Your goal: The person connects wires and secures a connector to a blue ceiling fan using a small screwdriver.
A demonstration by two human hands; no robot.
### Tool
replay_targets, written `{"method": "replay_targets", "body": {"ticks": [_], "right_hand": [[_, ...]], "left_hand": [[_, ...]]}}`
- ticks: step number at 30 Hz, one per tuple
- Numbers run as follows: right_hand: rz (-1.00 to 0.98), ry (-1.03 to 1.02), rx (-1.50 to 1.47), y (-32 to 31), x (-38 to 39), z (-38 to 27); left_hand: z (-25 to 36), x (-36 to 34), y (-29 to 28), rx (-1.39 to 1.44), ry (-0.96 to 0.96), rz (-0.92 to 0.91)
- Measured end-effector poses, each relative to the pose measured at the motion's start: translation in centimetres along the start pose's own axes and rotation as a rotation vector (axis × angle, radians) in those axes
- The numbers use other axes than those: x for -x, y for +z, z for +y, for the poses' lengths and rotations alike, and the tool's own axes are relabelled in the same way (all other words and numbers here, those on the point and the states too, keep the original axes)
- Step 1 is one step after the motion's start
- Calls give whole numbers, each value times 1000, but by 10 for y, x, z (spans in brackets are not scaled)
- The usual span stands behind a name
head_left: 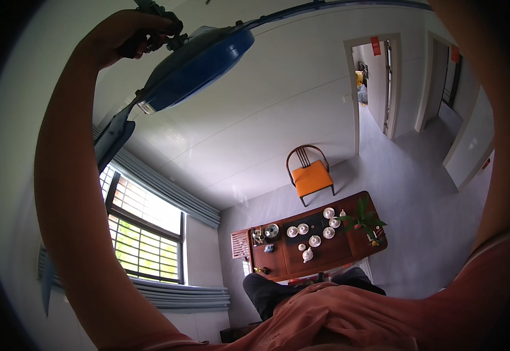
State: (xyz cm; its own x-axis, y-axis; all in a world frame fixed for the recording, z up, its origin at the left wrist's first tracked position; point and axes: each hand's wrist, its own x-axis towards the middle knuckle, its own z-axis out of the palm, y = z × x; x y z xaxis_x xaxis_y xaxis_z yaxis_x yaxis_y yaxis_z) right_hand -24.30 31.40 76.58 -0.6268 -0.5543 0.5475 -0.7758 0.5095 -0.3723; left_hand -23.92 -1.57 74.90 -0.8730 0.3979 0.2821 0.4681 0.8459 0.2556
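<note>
A ceiling fan with a rounded blue motor housing [205, 70] hangs at the upper left, tilted in the picture. One long blade [325, 6] runs from it to the upper right, another [113, 136] toward the window. My left arm is raised along the left side, and my left hand [123, 32] is closed around a dark fitting [164, 26] beside the housing. Some of its fingers are hidden behind that fitting. Up the right edge goes my right arm [501, 128]; its hand lies outside the picture.
Below me stands a brown wooden tea table [278, 268] with several white cups, a teapot [307, 255] and a green plant [361, 217]. An orange-seated chair [312, 178] is behind it. A barred window [144, 228] with grey-blue curtains is at left, open doorways [378, 88] at right.
</note>
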Motion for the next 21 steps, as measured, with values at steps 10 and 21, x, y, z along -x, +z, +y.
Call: {"method": "replay_targets", "body": {"ticks": [10, 21], "right_hand": [[-12, 3, 34, 21, 3, -2], [18, -12, 21, 22, 5, -8]], "left_hand": [[2, 6, 23, -207, 102, 137], [-12, 9, 6, -136, 153, 127]]}}
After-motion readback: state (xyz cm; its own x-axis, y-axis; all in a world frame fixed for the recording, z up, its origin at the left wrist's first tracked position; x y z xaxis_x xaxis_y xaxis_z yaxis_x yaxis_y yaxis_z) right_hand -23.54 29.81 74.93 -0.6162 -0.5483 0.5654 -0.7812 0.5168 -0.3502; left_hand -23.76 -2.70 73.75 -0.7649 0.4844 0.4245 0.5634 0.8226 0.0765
